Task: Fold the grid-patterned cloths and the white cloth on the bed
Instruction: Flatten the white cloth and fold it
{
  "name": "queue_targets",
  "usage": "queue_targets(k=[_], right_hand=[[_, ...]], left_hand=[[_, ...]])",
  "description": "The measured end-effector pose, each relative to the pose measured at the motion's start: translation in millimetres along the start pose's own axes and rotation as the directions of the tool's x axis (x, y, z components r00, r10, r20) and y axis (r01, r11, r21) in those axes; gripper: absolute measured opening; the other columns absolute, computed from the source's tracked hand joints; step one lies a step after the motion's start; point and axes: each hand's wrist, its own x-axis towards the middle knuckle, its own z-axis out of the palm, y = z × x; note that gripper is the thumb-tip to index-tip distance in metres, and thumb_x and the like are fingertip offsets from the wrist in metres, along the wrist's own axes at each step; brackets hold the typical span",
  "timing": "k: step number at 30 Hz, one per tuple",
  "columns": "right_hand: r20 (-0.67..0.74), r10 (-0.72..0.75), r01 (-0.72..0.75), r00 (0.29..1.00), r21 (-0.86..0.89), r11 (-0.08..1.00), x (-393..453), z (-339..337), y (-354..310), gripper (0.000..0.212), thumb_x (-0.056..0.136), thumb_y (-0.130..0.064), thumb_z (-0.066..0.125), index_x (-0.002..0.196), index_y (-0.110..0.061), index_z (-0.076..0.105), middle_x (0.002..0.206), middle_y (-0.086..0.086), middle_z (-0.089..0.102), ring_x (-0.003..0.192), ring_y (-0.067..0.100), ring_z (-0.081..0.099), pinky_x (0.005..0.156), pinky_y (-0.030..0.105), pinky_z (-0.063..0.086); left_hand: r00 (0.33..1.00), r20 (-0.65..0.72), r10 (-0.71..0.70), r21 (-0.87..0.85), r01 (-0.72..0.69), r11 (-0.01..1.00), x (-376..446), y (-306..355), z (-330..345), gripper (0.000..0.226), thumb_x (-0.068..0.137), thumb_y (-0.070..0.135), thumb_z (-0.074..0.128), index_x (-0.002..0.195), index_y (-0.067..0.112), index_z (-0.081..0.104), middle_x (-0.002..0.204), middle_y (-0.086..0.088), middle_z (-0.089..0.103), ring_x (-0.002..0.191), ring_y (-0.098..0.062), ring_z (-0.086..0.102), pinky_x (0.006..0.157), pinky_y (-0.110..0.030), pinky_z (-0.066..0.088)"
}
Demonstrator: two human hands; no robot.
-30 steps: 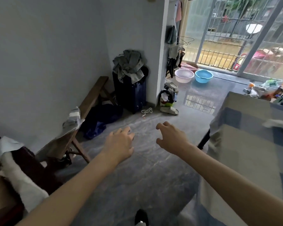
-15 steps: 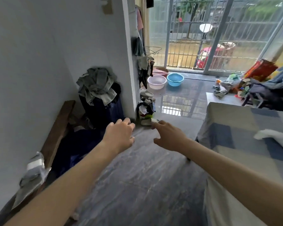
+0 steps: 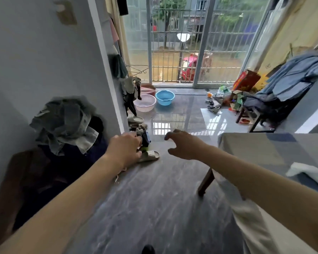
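Note:
The bed fills the right side, covered with a beige and blue-grey grid-patterned cloth that hangs over its near edge. A white cloth lies crumpled on it at the far right. My left hand is stretched out over the floor, left of the bed, fingers loosely curled and holding nothing. My right hand reaches forward beside the bed's corner, fingers apart and bent, empty.
A dark suitcase topped with grey clothes stands against the left wall. Sandals and shoes lie by the wall corner. A pink basin and a blue basin sit near the barred glass door. A clothes-laden chair stands at right.
The view has swung right and up: the wooden bench has left the frame, the glass door and chair have come in. Both hands stay outstretched and empty.

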Motion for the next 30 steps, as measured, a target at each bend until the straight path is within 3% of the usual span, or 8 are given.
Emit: queue_targets(k=[8, 13, 17, 24, 28, 30], right_hand=[[-0.012, 0.245, -0.245, 0.969, 0.037, 0.969, 46, -5, 57, 0.047, 0.088, -0.035, 0.059, 0.133, -0.025, 0.047, 0.136, 0.001, 0.047, 0.117, 0.023, 0.053, 0.083, 0.034, 0.045], [0.000, 0.466, -0.462, 0.885, 0.129, 0.877, 35, -1, 119, 0.047, 0.088, -0.033, 0.061, 0.132, -0.024, 0.048, 0.132, 0.002, 0.048, 0.114, 0.022, 0.053, 0.088, 0.034, 0.047], [0.023, 0.615, -0.603, 0.788, 0.226, 0.765, 5, 4, 171, 0.047, 0.086, -0.032, 0.064, 0.130, -0.022, 0.051, 0.133, 0.001, 0.050, 0.115, 0.021, 0.053, 0.091, 0.031, 0.045], [0.058, 0.808, -0.777, 0.587, 0.321, 0.541, -67, -1, 282, 0.046, 0.086, -0.028, 0.061, 0.131, -0.019, 0.053, 0.135, 0.001, 0.052, 0.120, 0.021, 0.051, 0.099, 0.034, 0.043], [0.036, 0.885, -0.813, 0.464, 0.415, 0.409, -103, 7, 337, 0.041, 0.089, -0.026, 0.056, 0.128, -0.015, 0.055, 0.133, 0.005, 0.054, 0.119, 0.022, 0.053, 0.098, 0.033, 0.044], [0.041, 0.908, -0.820, 0.417, 0.449, 0.356, -119, 19, 361, 0.039, 0.089, -0.024, 0.056, 0.127, -0.014, 0.054, 0.129, 0.006, 0.053, 0.113, 0.021, 0.054, 0.089, 0.029, 0.044]], left_hand=[[0.962, 0.041, 0.269, -0.042, -0.267, 0.963, 138, 15, 6, 0.031, 0.087, 0.042, 0.054, 0.114, 0.028, 0.057, 0.118, 0.005, 0.055, 0.108, -0.021, 0.055, 0.086, -0.040, 0.046], [0.900, 0.033, 0.434, -0.049, -0.432, 0.900, 201, 51, 15, 0.035, 0.091, 0.044, 0.052, 0.122, 0.027, 0.055, 0.123, 0.004, 0.055, 0.112, -0.022, 0.055, 0.081, -0.036, 0.043], [0.820, 0.029, 0.572, -0.052, -0.570, 0.820, 246, 106, 27, 0.031, 0.090, 0.044, 0.052, 0.116, 0.028, 0.059, 0.115, 0.007, 0.060, 0.106, -0.017, 0.057, 0.073, -0.031, 0.040], [0.584, 0.174, 0.793, -0.033, -0.801, 0.597, 308, 249, 39, 0.029, 0.091, 0.039, 0.052, 0.117, 0.028, 0.059, 0.119, 0.007, 0.060, 0.111, -0.016, 0.057, 0.077, -0.028, 0.038], [0.384, 0.287, 0.878, -0.084, -0.903, 0.422, 329, 329, 64, 0.030, 0.091, 0.034, 0.055, 0.119, 0.024, 0.060, 0.122, 0.001, 0.054, 0.115, -0.021, 0.050, 0.087, -0.032, 0.044], [0.276, 0.317, 0.908, -0.123, -0.937, 0.327, 335, 369, 78, 0.032, 0.091, 0.037, 0.057, 0.121, 0.027, 0.059, 0.131, 0.003, 0.048, 0.118, -0.019, 0.045, 0.094, -0.035, 0.045]])
